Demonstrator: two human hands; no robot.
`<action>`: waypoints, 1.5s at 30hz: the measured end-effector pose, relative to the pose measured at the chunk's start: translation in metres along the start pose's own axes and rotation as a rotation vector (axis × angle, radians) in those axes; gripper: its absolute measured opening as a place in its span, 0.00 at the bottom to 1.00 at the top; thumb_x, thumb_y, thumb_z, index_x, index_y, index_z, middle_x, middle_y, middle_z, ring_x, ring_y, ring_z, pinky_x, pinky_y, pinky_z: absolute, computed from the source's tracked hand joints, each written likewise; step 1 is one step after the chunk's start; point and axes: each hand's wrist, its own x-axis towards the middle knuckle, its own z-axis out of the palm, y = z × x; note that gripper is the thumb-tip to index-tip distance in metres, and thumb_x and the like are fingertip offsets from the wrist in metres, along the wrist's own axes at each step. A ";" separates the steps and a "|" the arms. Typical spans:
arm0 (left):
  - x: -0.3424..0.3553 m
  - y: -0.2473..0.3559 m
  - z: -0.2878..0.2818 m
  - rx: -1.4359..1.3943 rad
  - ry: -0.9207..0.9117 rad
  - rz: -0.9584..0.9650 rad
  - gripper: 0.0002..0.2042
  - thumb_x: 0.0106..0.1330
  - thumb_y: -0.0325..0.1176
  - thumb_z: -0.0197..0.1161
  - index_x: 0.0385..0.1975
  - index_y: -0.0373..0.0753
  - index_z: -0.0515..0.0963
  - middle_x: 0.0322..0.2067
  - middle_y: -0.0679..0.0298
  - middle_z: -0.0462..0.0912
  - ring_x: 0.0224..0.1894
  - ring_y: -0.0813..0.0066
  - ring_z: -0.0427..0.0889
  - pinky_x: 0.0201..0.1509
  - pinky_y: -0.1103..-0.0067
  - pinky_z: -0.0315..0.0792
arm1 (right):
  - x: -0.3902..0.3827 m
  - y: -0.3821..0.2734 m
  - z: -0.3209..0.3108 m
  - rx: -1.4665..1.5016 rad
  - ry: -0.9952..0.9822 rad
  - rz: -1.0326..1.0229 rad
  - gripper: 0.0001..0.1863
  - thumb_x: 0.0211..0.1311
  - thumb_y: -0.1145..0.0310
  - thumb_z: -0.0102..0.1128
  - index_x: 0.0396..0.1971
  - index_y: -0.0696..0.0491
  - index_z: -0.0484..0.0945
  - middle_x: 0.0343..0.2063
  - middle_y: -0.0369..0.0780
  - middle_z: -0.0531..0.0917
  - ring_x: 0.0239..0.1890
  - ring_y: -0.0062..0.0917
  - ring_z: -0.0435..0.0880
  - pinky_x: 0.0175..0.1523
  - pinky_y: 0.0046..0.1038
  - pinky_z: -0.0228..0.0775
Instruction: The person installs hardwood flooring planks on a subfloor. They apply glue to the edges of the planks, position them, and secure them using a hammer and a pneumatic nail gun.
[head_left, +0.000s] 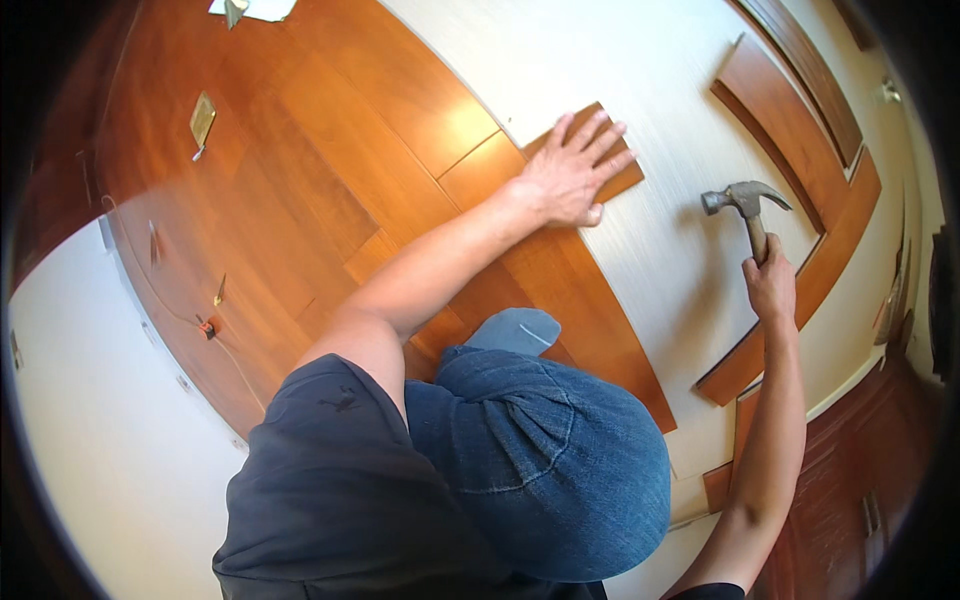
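Observation:
My left hand (568, 172) lies flat with fingers spread on a short reddish-brown plank (627, 178), at the edge of the laid orange-brown wood flooring (440, 100) beside pale silvery underlayment (650, 270). My right hand (772, 280) is closed round the handle of a claw hammer (745, 200), its metal head raised to the right of the plank and casting a shadow. My bent knee in blue denim (540, 460) fills the lower middle, with a grey-blue sock (510, 330) behind it.
Loose planks (780, 130) lie along the right, partly stacked. On the laid floor at the left are a small gold rectangular object (202, 126), thin cords and a small orange-and-black item (207, 328). A white wall (100, 400) curves along the left; more dark wood (840, 470) shows lower right.

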 end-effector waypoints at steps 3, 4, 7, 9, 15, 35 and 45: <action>-0.014 0.008 0.020 0.021 0.108 0.011 0.38 0.74 0.48 0.52 0.83 0.46 0.51 0.83 0.50 0.44 0.85 0.51 0.41 0.86 0.52 0.40 | 0.027 -0.034 0.005 0.043 0.025 -0.098 0.17 0.62 0.68 0.58 0.49 0.57 0.73 0.34 0.61 0.83 0.42 0.62 0.82 0.48 0.55 0.72; -0.025 0.009 0.031 -0.043 0.183 0.012 0.38 0.74 0.49 0.53 0.82 0.44 0.54 0.83 0.51 0.45 0.85 0.54 0.42 0.86 0.54 0.40 | 0.038 -0.044 0.008 0.063 0.032 -0.132 0.16 0.62 0.67 0.57 0.48 0.58 0.73 0.34 0.61 0.83 0.41 0.62 0.82 0.48 0.55 0.71; -0.055 0.011 0.051 -0.066 0.188 0.016 0.38 0.75 0.53 0.54 0.81 0.43 0.55 0.83 0.54 0.48 0.85 0.59 0.43 0.86 0.58 0.40 | 0.062 -0.071 0.008 0.047 0.046 -0.183 0.15 0.62 0.68 0.58 0.47 0.58 0.73 0.35 0.62 0.84 0.43 0.62 0.83 0.49 0.55 0.73; -0.068 0.010 0.057 -0.122 0.191 0.009 0.39 0.76 0.57 0.54 0.81 0.42 0.55 0.83 0.56 0.49 0.85 0.62 0.44 0.86 0.59 0.41 | 0.075 -0.088 0.006 0.008 0.025 -0.175 0.14 0.64 0.68 0.58 0.47 0.58 0.73 0.35 0.63 0.84 0.43 0.62 0.83 0.49 0.55 0.74; -0.076 0.009 0.063 -0.140 0.181 0.019 0.45 0.74 0.66 0.52 0.81 0.39 0.55 0.83 0.57 0.48 0.85 0.62 0.42 0.86 0.60 0.41 | 0.087 -0.100 0.027 0.037 -0.039 -0.312 0.19 0.66 0.67 0.61 0.54 0.56 0.72 0.35 0.61 0.85 0.43 0.62 0.84 0.49 0.55 0.75; -0.099 0.007 0.060 -0.197 0.036 0.031 0.44 0.75 0.63 0.53 0.80 0.36 0.55 0.83 0.55 0.48 0.85 0.61 0.41 0.86 0.61 0.39 | 0.056 -0.102 0.018 0.045 -0.040 -0.158 0.25 0.66 0.69 0.62 0.63 0.53 0.70 0.49 0.56 0.84 0.52 0.56 0.83 0.57 0.50 0.76; -0.134 0.006 0.090 -0.046 0.132 0.321 0.49 0.63 0.50 0.70 0.80 0.34 0.54 0.81 0.46 0.50 0.84 0.47 0.43 0.85 0.52 0.37 | -0.276 0.033 0.136 0.458 0.588 0.281 0.14 0.63 0.76 0.64 0.49 0.54 0.82 0.52 0.47 0.80 0.56 0.46 0.81 0.61 0.41 0.77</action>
